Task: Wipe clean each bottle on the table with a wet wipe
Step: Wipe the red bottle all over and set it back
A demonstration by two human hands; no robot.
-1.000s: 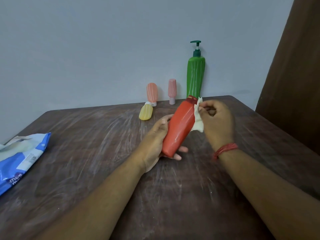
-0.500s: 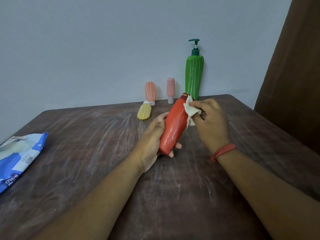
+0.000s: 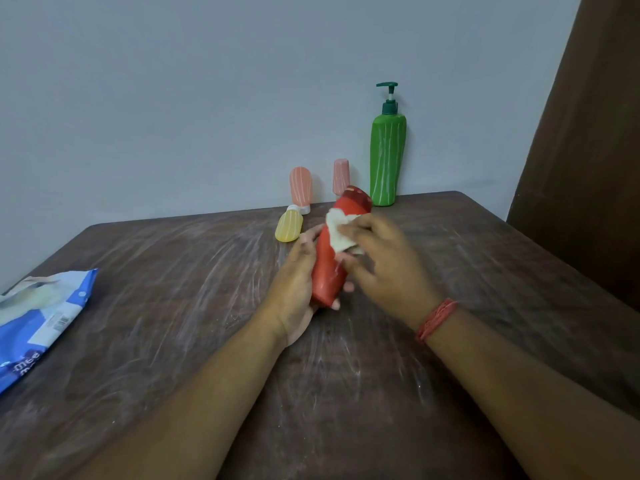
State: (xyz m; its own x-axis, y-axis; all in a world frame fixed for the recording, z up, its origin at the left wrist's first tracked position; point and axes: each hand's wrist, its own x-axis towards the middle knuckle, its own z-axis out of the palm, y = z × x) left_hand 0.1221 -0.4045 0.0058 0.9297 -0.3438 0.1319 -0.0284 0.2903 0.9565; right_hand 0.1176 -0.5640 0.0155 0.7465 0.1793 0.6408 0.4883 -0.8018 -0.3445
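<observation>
Since a second ago the right hand (image 3: 375,261) has carried the wet wipe (image 3: 340,233) from the red bottle's (image 3: 329,268) far shoulder across onto its near face, and the bottle has swung closer to upright in the view. Nearest the camera, the left hand (image 3: 294,289) cups the bottle's base and lower body from the left, fingers curled under and round it, holding it clear of the table (image 3: 173,323). Just beyond, the right hand's fingers pinch the wipe and press it against the bottle's upper half. The bottle's long axis runs away from the person, cap at the far end and tipped slightly right, so the likely next stroke runs along that line, toward the base or up to the cap; the right hand lies to the bottle's right and is the one placed to make it. Left, a blue wipes pack (image 3: 38,323) lies at the table edge. Farther back lie a yellow bottle (image 3: 288,225), two pink bottles (image 3: 300,188) and a green pump bottle (image 3: 387,161) by the wall.
</observation>
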